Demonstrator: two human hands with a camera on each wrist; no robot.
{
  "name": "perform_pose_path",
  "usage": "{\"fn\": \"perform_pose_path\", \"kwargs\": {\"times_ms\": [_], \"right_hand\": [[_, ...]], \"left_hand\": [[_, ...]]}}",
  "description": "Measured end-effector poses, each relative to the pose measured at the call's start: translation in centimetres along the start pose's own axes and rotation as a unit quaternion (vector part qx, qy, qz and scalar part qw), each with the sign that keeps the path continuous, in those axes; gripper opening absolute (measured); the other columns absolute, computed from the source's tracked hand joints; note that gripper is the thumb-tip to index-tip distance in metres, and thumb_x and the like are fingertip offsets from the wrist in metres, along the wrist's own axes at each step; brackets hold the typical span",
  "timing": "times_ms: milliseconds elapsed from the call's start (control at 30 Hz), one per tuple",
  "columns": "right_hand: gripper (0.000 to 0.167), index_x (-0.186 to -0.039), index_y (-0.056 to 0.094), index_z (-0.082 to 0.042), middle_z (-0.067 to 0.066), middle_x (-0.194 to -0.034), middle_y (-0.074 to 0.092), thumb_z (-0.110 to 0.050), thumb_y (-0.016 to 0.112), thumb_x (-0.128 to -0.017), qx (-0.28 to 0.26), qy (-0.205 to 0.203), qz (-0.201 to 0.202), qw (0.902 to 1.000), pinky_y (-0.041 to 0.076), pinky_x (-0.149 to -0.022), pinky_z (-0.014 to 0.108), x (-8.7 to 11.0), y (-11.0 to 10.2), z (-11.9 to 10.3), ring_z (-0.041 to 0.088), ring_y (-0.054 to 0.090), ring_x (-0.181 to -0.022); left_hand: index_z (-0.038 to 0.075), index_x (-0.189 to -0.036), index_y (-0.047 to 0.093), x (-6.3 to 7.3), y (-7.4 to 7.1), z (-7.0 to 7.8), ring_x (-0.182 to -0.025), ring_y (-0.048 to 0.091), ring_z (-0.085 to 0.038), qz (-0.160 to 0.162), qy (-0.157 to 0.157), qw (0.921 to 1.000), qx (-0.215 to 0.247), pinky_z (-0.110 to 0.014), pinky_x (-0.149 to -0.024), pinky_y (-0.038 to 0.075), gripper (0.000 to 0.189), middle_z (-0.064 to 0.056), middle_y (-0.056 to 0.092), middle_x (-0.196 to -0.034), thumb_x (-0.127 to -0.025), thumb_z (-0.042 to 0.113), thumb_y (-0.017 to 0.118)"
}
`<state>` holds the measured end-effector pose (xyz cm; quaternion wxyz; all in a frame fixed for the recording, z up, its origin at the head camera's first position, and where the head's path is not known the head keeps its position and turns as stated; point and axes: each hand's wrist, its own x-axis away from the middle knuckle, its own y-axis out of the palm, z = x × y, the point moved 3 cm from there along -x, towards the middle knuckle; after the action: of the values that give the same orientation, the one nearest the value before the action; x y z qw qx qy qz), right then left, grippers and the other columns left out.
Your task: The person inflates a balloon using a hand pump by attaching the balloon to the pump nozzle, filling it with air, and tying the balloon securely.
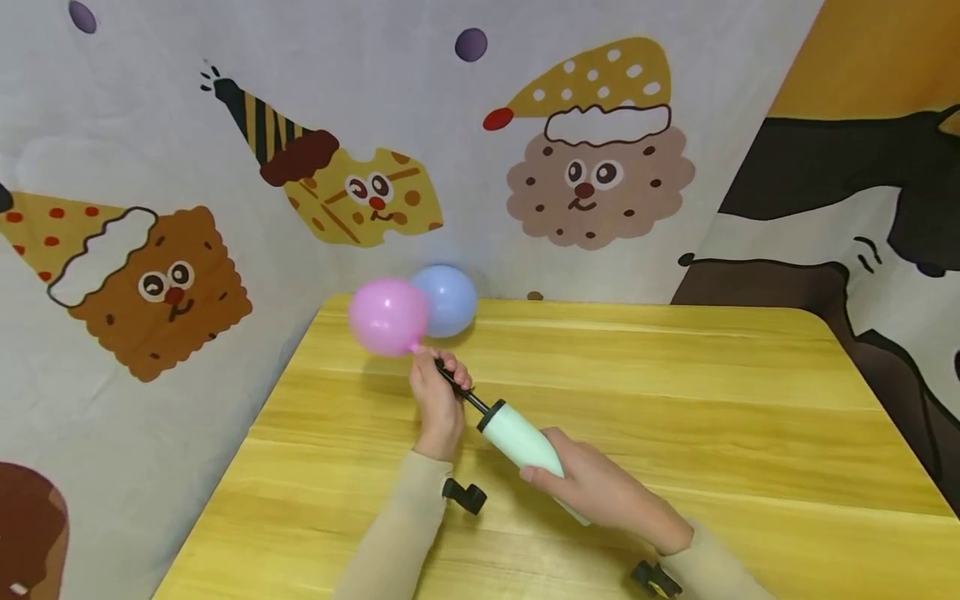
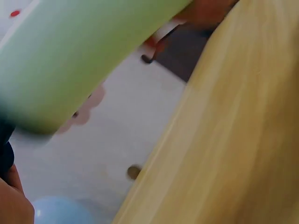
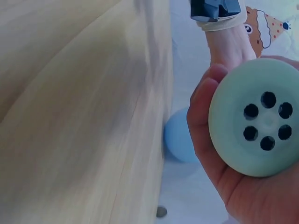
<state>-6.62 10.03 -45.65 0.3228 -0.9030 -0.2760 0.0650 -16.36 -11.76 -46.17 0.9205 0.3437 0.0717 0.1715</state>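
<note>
A mint-green balloon pump (image 1: pixel 525 442) with a black rod slants over the table. My left hand (image 1: pixel 437 404) holds the pump's black front end, its fingers curled round it. By that hand's thumb is the neck of an inflated pink balloon (image 1: pixel 387 317); how it sits on the nozzle is hidden. My right hand (image 1: pixel 611 490) grips the mint body near its rear. In the right wrist view the pump's round end (image 3: pixel 268 121) shows several dark holes, with fingers wrapped about the side. The left wrist view shows the mint body (image 2: pixel 88 60) close up, blurred.
An inflated blue balloon (image 1: pixel 450 302) lies at the table's back edge, partly behind the pink one. The wooden table (image 1: pixel 675 375) meets a cloth backdrop (image 1: pixel 465 192) with cartoon food figures. Black camera mounts (image 1: pixel 465 496) are on both wrists.
</note>
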Motion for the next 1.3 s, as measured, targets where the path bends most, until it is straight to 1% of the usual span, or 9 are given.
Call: {"fn": "perform_pose_path", "kwargs": {"times_ms": [167, 300, 433, 567, 833, 1000, 1067, 1167, 1300], "right_hand": [[0.054, -0.139, 0.052, -0.008, -0.003, -0.101, 0.064, -0.049, 0.059, -0.104, 0.022, -0.012, -0.023, 0.9994, 0.051, -0.065, 0.027, 2.5, -1.3, 0.4, 0.008, 0.059, -0.078], [0.049, -0.136, 0.052, -0.009, -0.004, -0.100, 0.065, -0.046, 0.060, -0.105, 0.023, -0.023, -0.026, 0.9991, 0.051, -0.064, 0.026, 3.4, -1.6, 0.8, 0.005, 0.059, -0.077], [0.051, -0.136, 0.051, -0.004, -0.001, -0.100, 0.064, -0.044, 0.059, -0.106, 0.013, -0.030, -0.022, 0.9992, 0.052, -0.064, 0.026, 2.8, -1.2, 0.7, 0.006, 0.059, -0.076], [0.056, -0.139, 0.049, -0.001, 0.000, -0.098, 0.064, -0.046, 0.058, -0.106, 0.011, -0.019, -0.012, 0.9997, 0.053, -0.062, 0.027, 2.0, -0.6, 0.6, 0.007, 0.060, -0.076], [0.060, -0.136, 0.050, 0.002, 0.000, -0.087, 0.062, -0.049, 0.058, -0.105, 0.002, -0.006, 0.000, 1.0000, 0.054, -0.052, 0.028, 0.0, 0.3, 0.4, 0.008, 0.060, -0.065], [0.060, -0.137, 0.049, 0.004, 0.000, -0.086, 0.064, -0.047, 0.057, -0.106, -0.013, -0.004, 0.001, 0.9999, 0.055, -0.052, 0.029, -1.1, 0.3, 0.5, 0.009, 0.062, -0.064], [0.060, -0.137, 0.048, 0.004, 0.001, -0.086, 0.064, -0.046, 0.057, -0.106, -0.018, 0.000, 0.003, 0.9998, 0.055, -0.053, 0.029, -1.3, 0.2, 0.4, 0.010, 0.062, -0.065], [0.059, -0.137, 0.050, 0.002, 0.001, -0.088, 0.065, -0.047, 0.058, -0.105, -0.021, 0.006, 0.003, 0.9998, 0.055, -0.054, 0.029, -1.2, 0.2, 0.3, 0.010, 0.063, -0.067], [0.055, -0.134, 0.053, -0.003, -0.001, -0.089, 0.064, -0.049, 0.057, -0.105, -0.013, 0.006, 0.006, 0.9999, 0.055, -0.056, 0.029, -0.4, -0.1, 0.1, 0.010, 0.062, -0.070]], "left_hand": [[0.014, -0.085, 0.043, -2.1, -1.7, 2.4, -0.048, 0.043, -0.007, 0.044, 0.026, 0.9981, 0.035, -0.018, -0.043, 0.038, 0.033, 0.003, 0.046, -0.067, -0.114, 0.024, 0.032], [0.013, -0.086, 0.042, -2.7, -1.9, 2.9, -0.048, 0.043, -0.007, 0.043, 0.021, 0.9982, 0.036, -0.018, -0.043, 0.038, 0.033, 0.003, 0.047, -0.067, -0.115, 0.025, 0.031], [0.013, -0.086, 0.041, -2.3, -1.0, 2.3, -0.048, 0.043, -0.007, 0.024, 0.016, 0.9992, 0.027, -0.018, -0.043, 0.038, 0.036, 0.002, 0.046, -0.068, -0.115, 0.029, 0.029], [0.014, -0.086, 0.041, -1.6, -0.1, 1.4, -0.048, 0.043, -0.007, 0.012, 0.015, 0.9996, 0.019, -0.018, -0.043, 0.037, 0.035, 0.002, 0.046, -0.069, -0.115, 0.028, 0.029], [0.013, -0.087, 0.043, 0.7, 0.9, -1.1, -0.051, 0.044, -0.007, -0.008, -0.019, 0.9997, -0.011, -0.019, -0.045, 0.039, 0.037, 0.003, 0.046, -0.070, -0.116, 0.030, 0.028], [0.012, -0.087, 0.046, 1.8, 1.4, -2.3, -0.051, 0.046, -0.008, -0.019, -0.038, 0.9986, -0.031, -0.019, -0.047, 0.042, 0.038, 0.002, 0.049, -0.069, -0.115, 0.032, 0.031], [0.011, -0.086, 0.046, 1.9, 1.4, -2.4, -0.051, 0.046, -0.008, -0.020, -0.040, 0.9983, -0.036, -0.020, -0.047, 0.042, 0.040, 0.003, 0.049, -0.069, -0.115, 0.035, 0.031], [0.011, -0.085, 0.046, 1.8, 1.3, -2.1, -0.050, 0.046, -0.008, -0.019, -0.027, 0.9987, -0.039, -0.020, -0.045, 0.041, 0.041, 0.003, 0.049, -0.068, -0.115, 0.036, 0.031], [0.010, -0.085, 0.044, 0.6, 1.0, -1.0, -0.049, 0.045, -0.008, -0.017, -0.007, 0.9996, -0.020, -0.020, -0.044, 0.040, 0.041, 0.002, 0.047, -0.068, -0.115, 0.033, 0.029]]}}
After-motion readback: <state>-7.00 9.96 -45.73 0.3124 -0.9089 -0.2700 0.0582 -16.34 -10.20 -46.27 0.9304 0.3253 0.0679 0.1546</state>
